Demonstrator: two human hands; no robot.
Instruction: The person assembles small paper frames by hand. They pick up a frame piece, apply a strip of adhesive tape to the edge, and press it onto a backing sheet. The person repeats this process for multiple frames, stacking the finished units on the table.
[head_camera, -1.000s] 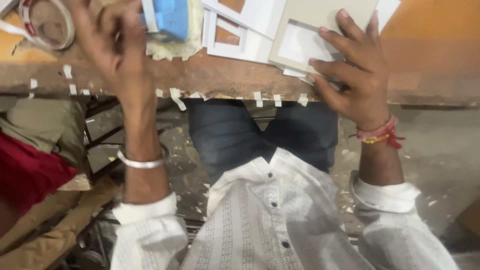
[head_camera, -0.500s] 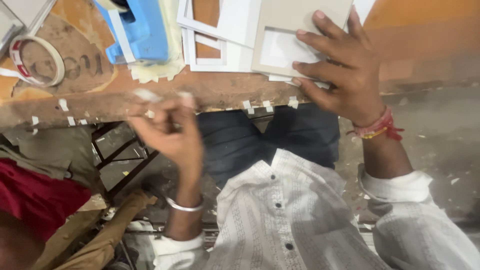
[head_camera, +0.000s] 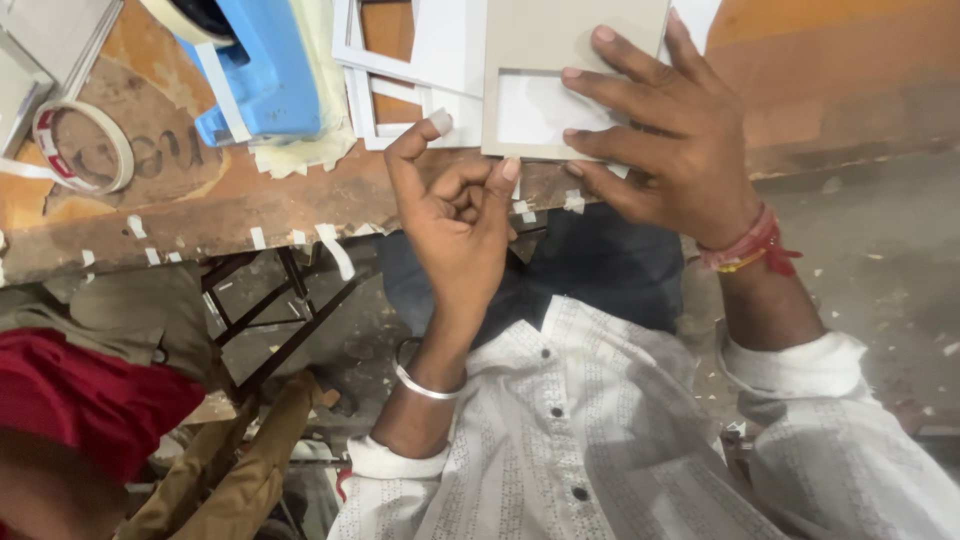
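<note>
My right hand (head_camera: 680, 150) lies flat with fingers spread on a grey card frame (head_camera: 540, 35) that has a rectangular window showing white behind it, and presses it onto the wooden table (head_camera: 200, 215). My left hand (head_camera: 460, 215) hovers at the table's near edge, just left of the frame's lower corner. Its fingers are curled, and the raised index finger carries a small pale piece of tape (head_camera: 440, 122) on its tip. A metal bangle sits on the left wrist and red threads on the right.
A blue tape dispenser (head_camera: 265, 85) stands on the table to the left, with a roll of tape (head_camera: 85, 150) further left. White card frames (head_camera: 420, 60) lie under and beside the grey one. Tape bits (head_camera: 335, 250) hang along the table edge. A red cloth (head_camera: 80, 400) lies at lower left.
My left hand left the blue dispenser, dropped to the table edge, and has now moved right and up beside the grey frame. My right hand stayed on the frame.
</note>
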